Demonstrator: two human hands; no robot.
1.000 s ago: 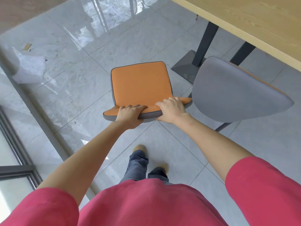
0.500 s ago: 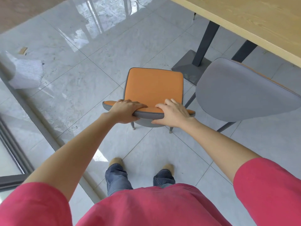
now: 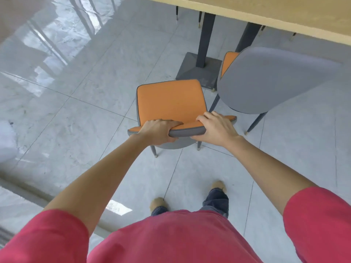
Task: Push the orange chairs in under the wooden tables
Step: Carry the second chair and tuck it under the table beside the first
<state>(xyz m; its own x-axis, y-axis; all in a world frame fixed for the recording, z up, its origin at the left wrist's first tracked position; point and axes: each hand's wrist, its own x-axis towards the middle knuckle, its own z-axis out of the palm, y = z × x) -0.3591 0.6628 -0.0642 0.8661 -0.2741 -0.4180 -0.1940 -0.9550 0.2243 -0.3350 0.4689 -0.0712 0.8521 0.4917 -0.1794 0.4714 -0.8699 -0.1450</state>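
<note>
An orange chair with a grey backrest stands on the tiled floor in front of me, its seat facing the wooden table at the top right. My left hand grips the left part of the backrest's top edge. My right hand grips the right part. Right of it a second orange chair shows its grey back, with its seat partly under the table edge.
The table's dark legs rise from a square grey base just beyond the held chair. Legs of other chairs show under the table's far side. A low sill runs along the floor at the left. My feet stand behind the chair.
The chair has turned so its seat faces the table and has moved toward it, with its legs now visible. Both hands have kept their grip on the backrest, and I have stepped after it.
</note>
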